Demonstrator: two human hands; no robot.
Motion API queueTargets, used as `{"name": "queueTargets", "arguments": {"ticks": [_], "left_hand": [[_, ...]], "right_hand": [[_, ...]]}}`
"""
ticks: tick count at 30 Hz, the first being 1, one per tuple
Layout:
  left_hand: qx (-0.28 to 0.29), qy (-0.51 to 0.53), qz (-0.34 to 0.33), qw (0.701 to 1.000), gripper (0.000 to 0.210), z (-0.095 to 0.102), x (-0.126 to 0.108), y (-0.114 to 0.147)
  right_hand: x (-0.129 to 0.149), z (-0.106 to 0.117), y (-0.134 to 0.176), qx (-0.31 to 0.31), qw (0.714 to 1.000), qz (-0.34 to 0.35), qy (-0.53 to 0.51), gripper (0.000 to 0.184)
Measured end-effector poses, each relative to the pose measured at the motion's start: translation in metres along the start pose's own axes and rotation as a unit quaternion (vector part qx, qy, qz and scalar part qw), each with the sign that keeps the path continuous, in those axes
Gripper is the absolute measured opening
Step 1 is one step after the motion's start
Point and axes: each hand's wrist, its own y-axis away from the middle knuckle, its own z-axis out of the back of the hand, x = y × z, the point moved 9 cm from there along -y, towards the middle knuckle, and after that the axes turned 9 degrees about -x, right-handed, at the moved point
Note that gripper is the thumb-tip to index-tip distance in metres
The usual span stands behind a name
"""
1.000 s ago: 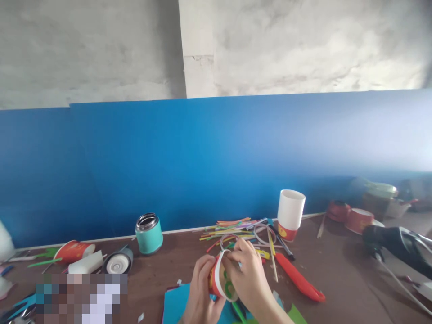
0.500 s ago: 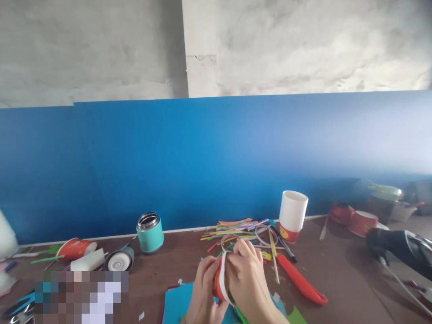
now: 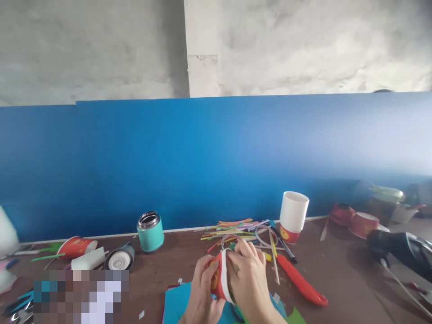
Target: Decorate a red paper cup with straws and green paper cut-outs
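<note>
A red paper cup with a white rim lies tilted on its side between my hands, low in the middle of the view. My left hand is wrapped round its red body. At the rim end, my right hand has its fingers curled against the cup's mouth; its fingertips are partly hidden there. Something green shows just below the right hand, too covered to name. Beneath both hands lie sheets of blue paper, with a green paper corner at the right.
Coloured sticks lie behind my hands. To the right are a red-handled tool, stacked paper cups and a black corded device. A turquoise flask, its lid and a tipped red cup stand left. A blue partition rises behind.
The cup has turned slightly in my hands and shows more of its red side. Both hands stay on it; the view has shifted a little.
</note>
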Motion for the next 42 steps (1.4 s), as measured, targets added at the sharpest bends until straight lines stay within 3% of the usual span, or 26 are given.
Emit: {"name": "queueTargets", "arguments": {"ticks": [4, 7, 15, 20, 30, 34, 39, 42], "left_hand": [[0.015, -0.082, 0.015, 0.996, 0.050, 0.000, 0.008, 0.000], [0.020, -0.127, -0.013, 0.992, 0.053, 0.000, 0.004, -0.001], [0.023, -0.051, -0.026, 0.998, 0.056, -0.005, -0.001, -0.002], [-0.004, -0.061, -0.053, 0.997, 0.054, 0.001, -0.004, -0.004], [0.004, -0.080, -0.072, 0.994, 0.054, -0.001, -0.012, -0.009], [0.029, -0.038, -0.024, 0.999, 0.060, -0.004, -0.002, -0.009], [0.085, 0.066, 0.166, 0.980, 0.062, -0.016, 0.023, 0.000], [0.115, 0.114, 0.225, 0.961, 0.064, -0.022, 0.025, 0.003]], "right_hand": [[-0.008, -0.007, -0.003, 0.069, 0.997, -0.027, -0.027, 0.020], [-0.011, -0.010, -0.004, 0.098, 0.994, -0.037, -0.037, 0.022], [-0.006, -0.014, 0.001, 0.057, 0.997, -0.018, -0.042, 0.029], [-0.006, -0.013, 0.005, 0.000, 0.999, -0.005, -0.032, 0.028], [-0.010, -0.016, 0.003, 0.040, 0.999, -0.007, 0.016, 0.027], [-0.016, -0.018, -0.002, 0.107, 0.994, -0.024, -0.011, 0.023], [-0.017, -0.015, -0.006, 0.122, 0.992, -0.020, 0.006, 0.017], [-0.019, -0.016, -0.004, 0.130, 0.991, -0.024, 0.012, 0.018]]}}
